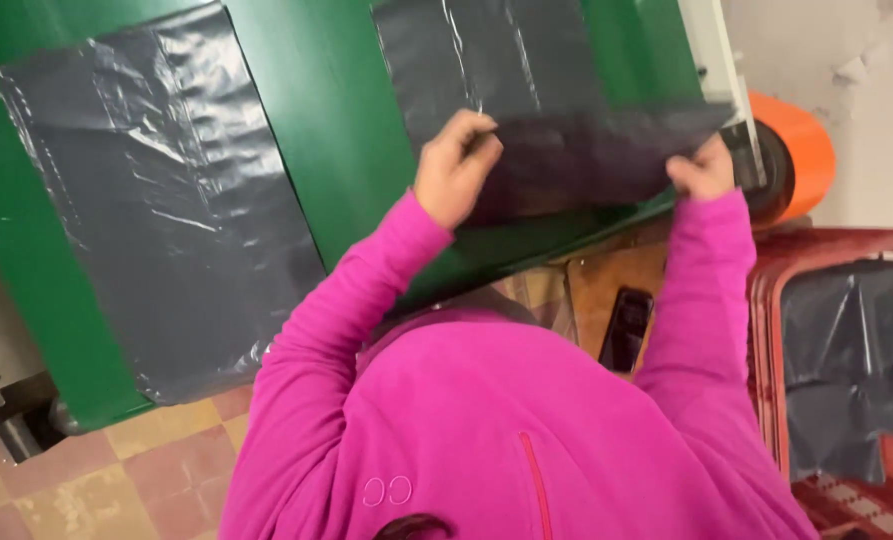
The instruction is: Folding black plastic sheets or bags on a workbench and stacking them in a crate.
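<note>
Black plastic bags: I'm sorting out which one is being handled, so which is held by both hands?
The bag at the upper right of the green table, its near edge lifted by the left hand and right hand. The other bag lies flat, untouched.

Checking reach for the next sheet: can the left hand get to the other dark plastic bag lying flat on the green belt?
Probably yes. The left hand now grips the folded bag, but the flat bag lies uncovered on the green belt beside it, nothing between them.
</note>
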